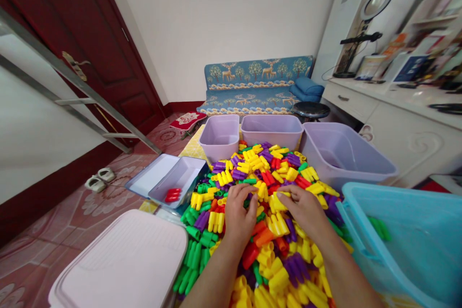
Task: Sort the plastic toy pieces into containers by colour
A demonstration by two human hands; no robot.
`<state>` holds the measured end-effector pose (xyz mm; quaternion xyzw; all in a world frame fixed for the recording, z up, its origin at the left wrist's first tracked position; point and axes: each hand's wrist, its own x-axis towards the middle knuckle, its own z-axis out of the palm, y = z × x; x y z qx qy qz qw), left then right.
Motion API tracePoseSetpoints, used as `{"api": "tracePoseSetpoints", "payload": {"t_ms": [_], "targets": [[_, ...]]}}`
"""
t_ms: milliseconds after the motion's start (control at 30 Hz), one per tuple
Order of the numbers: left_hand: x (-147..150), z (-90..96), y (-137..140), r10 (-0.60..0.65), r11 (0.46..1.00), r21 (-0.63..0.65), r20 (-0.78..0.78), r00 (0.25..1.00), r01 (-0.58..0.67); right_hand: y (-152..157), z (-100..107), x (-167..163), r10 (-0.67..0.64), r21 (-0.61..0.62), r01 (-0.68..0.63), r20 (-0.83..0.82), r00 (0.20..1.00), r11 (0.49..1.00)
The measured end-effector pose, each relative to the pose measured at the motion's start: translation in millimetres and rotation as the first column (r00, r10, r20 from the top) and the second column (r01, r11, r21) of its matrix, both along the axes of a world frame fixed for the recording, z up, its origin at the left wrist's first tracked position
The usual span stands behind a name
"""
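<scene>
- One left hand (pixel 240 211), loosely curled over the coloured pieces (pixel 215 221); whether it grips any, cannot tell.
- One right hand (pixel 305 206), half-curled, fingertips at a yellow piece (pixel 276 203); firmness of hold, cannot tell.
- Many coloured pieces, heaped beneath and around both hands.
- Three lilac bins (pixel 271 140), beyond the hands.
- One turquoise tub (pixel 400 191), green pieces (pixel 379 228) inside, right of the right hand.
- One lilac-lined box (pixel 189 173), red pieces (pixel 173 195) inside, left of the left hand.

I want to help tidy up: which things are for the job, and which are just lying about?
Probably for the job:
- plastic pieces
- lilac bins
- turquoise bin, green inside
- open box, red inside

Probably just about:
- white shoes
- ladder
- black stool
</scene>
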<state>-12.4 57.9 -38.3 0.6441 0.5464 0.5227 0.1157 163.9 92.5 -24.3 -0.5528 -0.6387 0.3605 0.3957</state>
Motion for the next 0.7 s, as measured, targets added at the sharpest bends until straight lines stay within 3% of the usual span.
{"api": "tracePoseSetpoints", "payload": {"t_ms": [100, 167, 233, 300, 367, 467, 567, 700], "targets": [[0.9, 2.4, -1.2, 0.010, 1.000, -0.015, 0.014, 1.000, -0.010, -3.2, 1.2, -2.5, -0.010, -0.042, 0.007, -0.082, 0.997, 0.999], [1.3, 3.6, -2.2, 0.027, 0.999, -0.026, 0.030, 0.999, -0.026, -5.1, 3.6, -4.1, -0.121, -0.026, 0.118, -0.165, 0.979, 0.993], [1.4, 4.3, -3.0, 0.046, 0.999, -0.024, 0.051, 0.998, -0.045, -5.6, 5.4, -3.1, -0.276, 0.075, 0.295, -0.194, 0.941, 0.953], [1.3, 4.2, -3.2, 0.069, 0.998, -0.002, 0.075, 0.995, -0.069, -5.0, 5.9, -0.1, -0.388, 0.225, 0.399, -0.096, 0.917, 0.889], [0.9, 3.2, -2.8, 0.087, 0.996, 0.021, 0.087, 0.992, -0.090, -4.4, 5.0, 2.1, -0.423, 0.323, 0.368, 0.116, 0.899, 0.872], [0.4, 1.1, -1.5, 0.063, 0.997, 0.040, 0.052, 0.997, -0.065, -6.4, 3.0, -2.6, -0.296, 0.263, 0.204, 0.379, 0.877, 0.943], [0.0, 0.7, -1.4, -0.041, 0.999, 0.032, -0.038, 0.998, 0.042, -12.7, 3.9, -18.3, -0.103, 0.188, 0.040, 0.340, 0.935, 0.981], [-0.1, 3.2, -2.8, -0.127, 0.992, 0.005, -0.127, 0.984, 0.129, -23.0, 11.1, -37.7, 0.040, 0.162, -0.086, 0.264, 0.964, 0.983]]}}
